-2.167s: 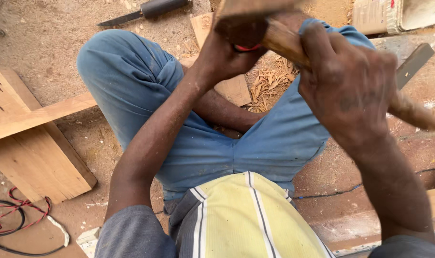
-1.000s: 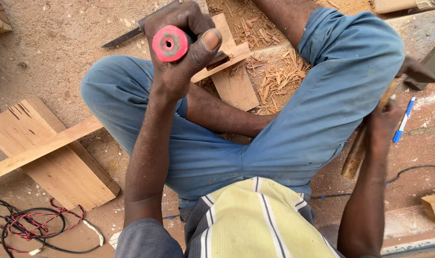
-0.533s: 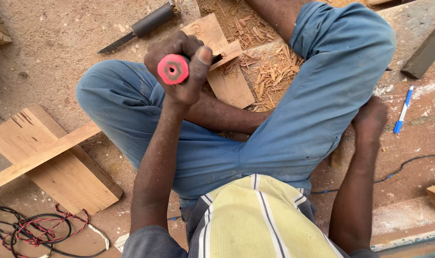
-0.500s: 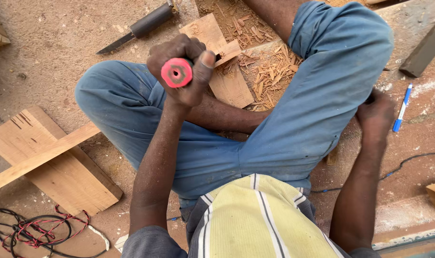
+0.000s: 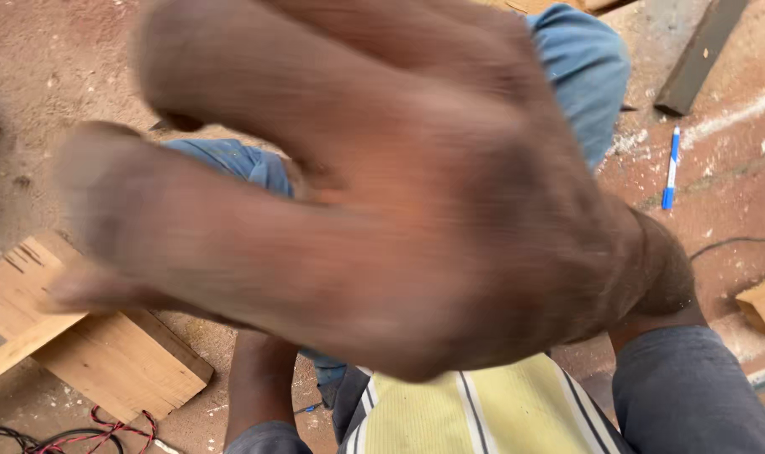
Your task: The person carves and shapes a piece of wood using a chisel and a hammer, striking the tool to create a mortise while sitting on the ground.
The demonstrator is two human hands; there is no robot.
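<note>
No packages, labels, signs or screens anywhere here, just bare dusty ground and wood, nothing printed to spot.

right hand (image 5: pixel 382 193) fills most of the view — bare floor (image 5: pixel 719 210) around the blue pen (image 5: pixel 670 168), wooden boards (image 5: pixel 105 353) crowding lower left.

Dusty floor (image 5: pixel 63 67) carries wooden boards (image 5: pixel 105 353), a blue pen (image 5: pixel 670 168), wires (image 5: pixel 79 433).
</note>
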